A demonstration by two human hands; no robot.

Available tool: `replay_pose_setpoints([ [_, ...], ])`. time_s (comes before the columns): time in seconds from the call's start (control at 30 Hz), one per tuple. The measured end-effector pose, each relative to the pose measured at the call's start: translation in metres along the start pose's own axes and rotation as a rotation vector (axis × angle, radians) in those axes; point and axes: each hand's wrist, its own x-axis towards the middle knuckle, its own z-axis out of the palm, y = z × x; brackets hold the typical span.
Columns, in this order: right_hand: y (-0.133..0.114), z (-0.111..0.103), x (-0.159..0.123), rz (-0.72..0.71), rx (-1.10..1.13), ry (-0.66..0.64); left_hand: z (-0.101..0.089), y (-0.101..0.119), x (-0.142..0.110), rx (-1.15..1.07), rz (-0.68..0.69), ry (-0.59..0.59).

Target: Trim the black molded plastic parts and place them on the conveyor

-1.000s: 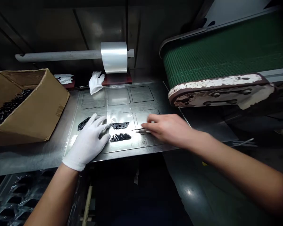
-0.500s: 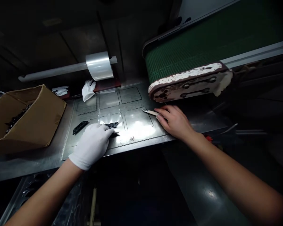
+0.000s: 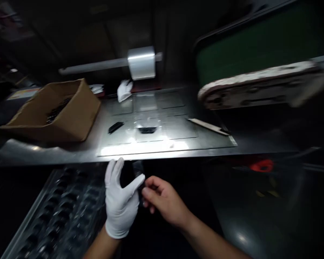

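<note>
Having left the table (image 3: 91, 153), left hand (image 3: 122, 201) was spread while right hand (image 3: 164, 201) pinched a dark piece (image 3: 138, 168) pointing lengthwise tableward.

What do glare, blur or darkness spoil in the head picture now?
Head view: glare bleaches the flat sheet along its front edge; head view: conveyor end smeared; head view: dark piece at the right hand nearly lost in shadow.

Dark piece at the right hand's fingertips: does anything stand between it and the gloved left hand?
Nothing visible stands between the dark piece and the left hand; they overlap in view, blur hiding any contact.
</note>
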Motion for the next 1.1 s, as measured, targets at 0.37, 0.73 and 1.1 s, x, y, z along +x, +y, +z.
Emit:
replay_pose_setpoints([
  [0.37, 0.082, 0.013, 0.034, 0.077, -0.887, -0.331, -0.073, -0.112, -0.118, -0.339, -1.022, 0.085],
  [0.73, 0.087, -0.024, 0.032, 0.082, -1.070, -0.236, -0.139, -0.288, -0.061, -0.008, -1.162, 0.083],
  [1.1, 0.107, -0.069, 0.010, 0.182, -0.957, -0.067, -0.154, -0.275, -0.042, 0.296, -0.861, -0.159],
])
